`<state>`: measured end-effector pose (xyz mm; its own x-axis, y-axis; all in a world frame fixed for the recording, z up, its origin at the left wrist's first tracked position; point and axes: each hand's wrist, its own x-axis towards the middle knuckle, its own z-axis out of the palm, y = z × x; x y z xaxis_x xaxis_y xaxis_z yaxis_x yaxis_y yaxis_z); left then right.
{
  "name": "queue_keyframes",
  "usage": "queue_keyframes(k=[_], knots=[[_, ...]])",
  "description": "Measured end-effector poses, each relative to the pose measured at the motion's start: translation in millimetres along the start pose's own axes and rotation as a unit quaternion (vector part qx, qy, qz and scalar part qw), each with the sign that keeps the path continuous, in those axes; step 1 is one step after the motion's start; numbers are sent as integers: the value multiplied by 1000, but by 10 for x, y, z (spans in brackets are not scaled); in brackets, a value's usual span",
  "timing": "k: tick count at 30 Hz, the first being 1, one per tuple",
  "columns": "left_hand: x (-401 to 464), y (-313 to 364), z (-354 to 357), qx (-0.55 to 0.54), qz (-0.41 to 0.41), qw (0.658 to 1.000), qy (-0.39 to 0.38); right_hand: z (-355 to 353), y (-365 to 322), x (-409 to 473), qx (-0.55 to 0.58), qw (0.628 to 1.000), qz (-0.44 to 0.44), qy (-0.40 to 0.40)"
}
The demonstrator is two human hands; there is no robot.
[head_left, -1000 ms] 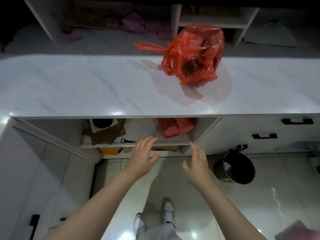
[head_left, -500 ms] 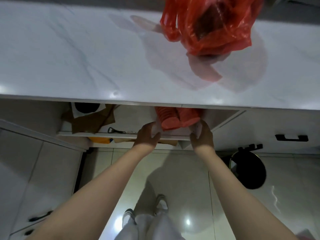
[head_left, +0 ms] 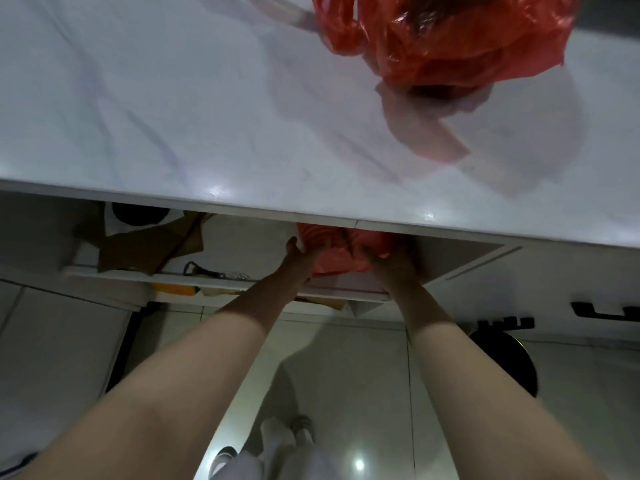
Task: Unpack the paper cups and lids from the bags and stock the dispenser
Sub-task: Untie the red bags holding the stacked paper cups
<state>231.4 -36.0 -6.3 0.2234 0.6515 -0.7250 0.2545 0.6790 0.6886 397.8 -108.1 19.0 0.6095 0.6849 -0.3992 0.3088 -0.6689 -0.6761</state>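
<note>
Two hands on a red bag under the table

Two bare arms reach into the open shelf (head_left: 221,278) under the white table (head_left: 207,116). The left hand (head_left: 300,255) and the right hand (head_left: 393,260) are on either side of a red plastic bag (head_left: 341,251) that sits at the right end of this shelf, close to its front edge. Both hands touch the bag. The fingers go in under the table edge and into the red plastic, so I cannot tell for sure how tightly they hold it. The bag looks bunched up between them.

Another red bag (head_left: 446,39) sits on top of the table, near the far right corner. It is shiny and crumpled, and something dark shows inside it.

On the left part of the shelf lies some brown cardboard (head_left: 149,245) with a white sheet that has a black round shape on it. A small dark tool (head_left: 197,269) lies near the shelf's front edge.

On the floor to the right stands a black round bin (head_left: 509,362). Black handles (head_left: 602,311) show on the white cupboard fronts at the right. The person's shoes (head_left: 277,441) are down on the shiny floor tiles.
</note>
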Motion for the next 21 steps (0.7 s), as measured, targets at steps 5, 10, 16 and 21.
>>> queue_keyframes(k=[5,10,16,21], knots=[[85,10,84,-26,-23,999,25,138,32,12,-7,998,47,-39],[35,-106,-101,-7,-55,997,50,183,77,-170,35,989,90,-111],[-145,-242,-268,-60,-46,997,5,142,133,-603,139,983,72,-100],[-275,-379,-484,-86,-65,994,-22,51,-66,-921,145,979,104,-95]])
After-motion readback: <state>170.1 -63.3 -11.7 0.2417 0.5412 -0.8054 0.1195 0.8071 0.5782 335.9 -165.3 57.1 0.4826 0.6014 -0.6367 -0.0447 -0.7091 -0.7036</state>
